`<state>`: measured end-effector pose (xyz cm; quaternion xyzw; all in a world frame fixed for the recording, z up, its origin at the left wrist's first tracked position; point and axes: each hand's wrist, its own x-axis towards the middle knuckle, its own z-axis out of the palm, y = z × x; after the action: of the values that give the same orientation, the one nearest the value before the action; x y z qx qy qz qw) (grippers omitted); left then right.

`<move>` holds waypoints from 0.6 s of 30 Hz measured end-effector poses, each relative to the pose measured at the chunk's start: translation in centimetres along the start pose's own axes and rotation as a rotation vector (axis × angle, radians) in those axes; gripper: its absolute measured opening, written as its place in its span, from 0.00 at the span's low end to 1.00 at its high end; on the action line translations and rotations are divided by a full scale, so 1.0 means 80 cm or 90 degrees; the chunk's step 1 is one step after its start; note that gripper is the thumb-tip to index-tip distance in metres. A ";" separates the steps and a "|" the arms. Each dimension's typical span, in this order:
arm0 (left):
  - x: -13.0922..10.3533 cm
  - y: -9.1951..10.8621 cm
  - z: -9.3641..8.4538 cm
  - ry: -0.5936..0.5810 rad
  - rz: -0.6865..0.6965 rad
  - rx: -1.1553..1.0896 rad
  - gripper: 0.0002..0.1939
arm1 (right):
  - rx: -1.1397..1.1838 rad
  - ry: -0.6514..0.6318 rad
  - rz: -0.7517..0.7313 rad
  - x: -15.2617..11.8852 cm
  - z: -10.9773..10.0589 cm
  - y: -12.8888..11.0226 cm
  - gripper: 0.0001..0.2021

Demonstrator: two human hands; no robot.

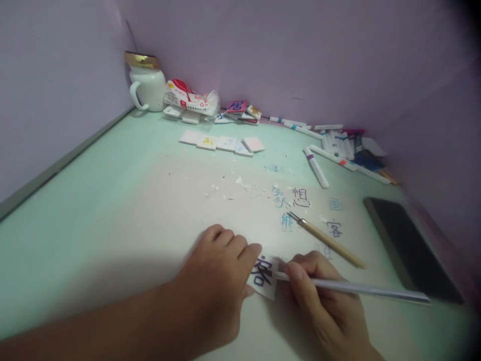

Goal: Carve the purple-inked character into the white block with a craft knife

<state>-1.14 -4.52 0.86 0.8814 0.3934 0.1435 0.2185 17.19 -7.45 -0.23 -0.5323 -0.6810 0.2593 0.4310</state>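
From my remote seat I make out two bare hands. The left hand has rounded knuckles and a smooth-looking back, and it joins a long left forearm, bare all the way to where my view cuts it off and widening gently away from the wrist. The right hand is bare too, its thumb blunt and rounded at the tip; below it I get only a short stretch of bare right wrist. The nails are too soft for me to read.
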 end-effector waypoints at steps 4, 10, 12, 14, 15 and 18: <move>-0.002 0.000 0.003 0.057 -0.022 0.010 0.10 | 0.006 -0.001 0.008 -0.005 -0.001 0.002 0.12; -0.002 0.005 0.012 0.135 -0.031 0.076 0.16 | 0.031 -0.010 0.018 -0.009 -0.002 0.004 0.12; -0.002 0.006 0.010 0.142 -0.040 0.081 0.20 | 0.025 -0.007 0.028 -0.008 -0.003 0.003 0.12; -0.003 0.006 0.006 0.130 -0.033 0.054 0.22 | 0.022 -0.002 0.038 -0.008 -0.003 0.002 0.13; -0.002 0.005 0.004 0.116 -0.020 0.031 0.22 | 0.023 0.000 0.043 -0.007 -0.003 0.002 0.13; 0.000 -0.001 -0.005 0.053 0.041 -0.022 0.24 | 0.036 0.001 0.054 -0.006 -0.002 0.001 0.13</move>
<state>-1.34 -4.36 1.17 0.8830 0.3707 0.1941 0.2127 17.43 -7.91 -0.35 -0.5482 -0.6499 0.2958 0.4354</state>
